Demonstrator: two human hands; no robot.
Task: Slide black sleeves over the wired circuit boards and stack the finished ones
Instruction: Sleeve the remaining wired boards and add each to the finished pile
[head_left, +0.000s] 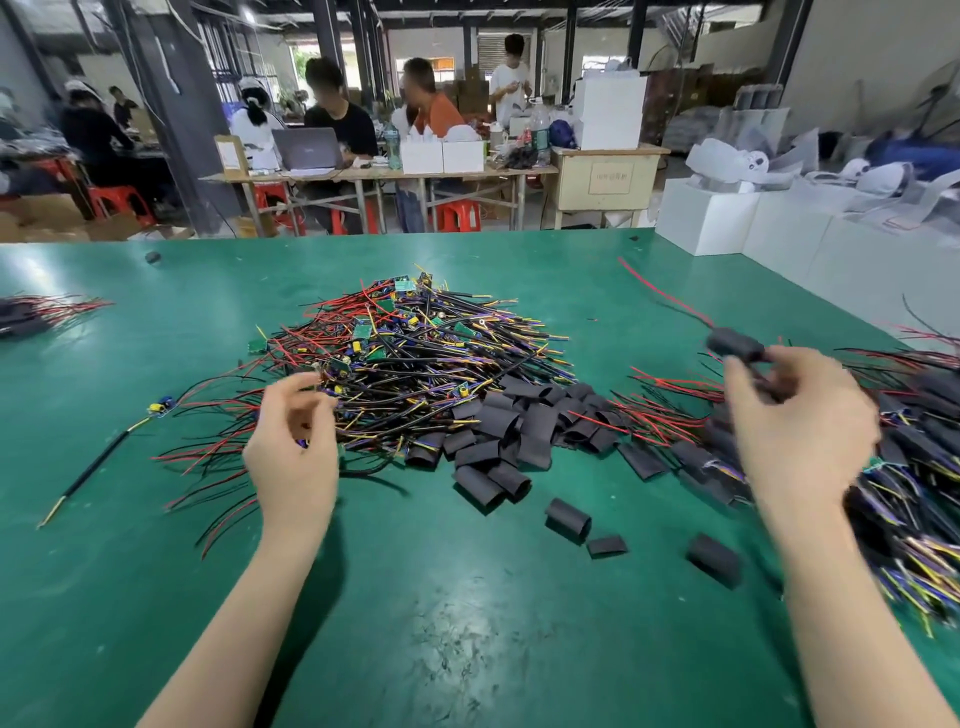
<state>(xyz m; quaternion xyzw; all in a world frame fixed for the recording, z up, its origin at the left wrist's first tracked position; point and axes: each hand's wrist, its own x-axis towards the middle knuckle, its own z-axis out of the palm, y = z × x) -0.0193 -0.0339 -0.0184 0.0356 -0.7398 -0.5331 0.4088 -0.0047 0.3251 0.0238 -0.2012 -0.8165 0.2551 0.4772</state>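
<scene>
A big heap of wired circuit boards (415, 353) with red, black and yellow leads lies mid-table. Loose black sleeves (519, 431) are scattered at its near right side. My left hand (293, 447) hovers at the heap's near left edge, fingers curled, thumb and forefinger pinching at wires there. My right hand (795, 421) is raised at the right and grips a sleeved board (735, 345) whose red wire trails up and left. Beneath and right of that hand lies the pile of sleeved boards (914, 467) with wires fanned out.
The green table (467, 623) runs to a far edge. A lone board with a black cable (104, 457) lies at the left. More sleeved pieces (26, 317) sit at the far left edge. White boxes (779, 223) line the right side. People work at tables behind.
</scene>
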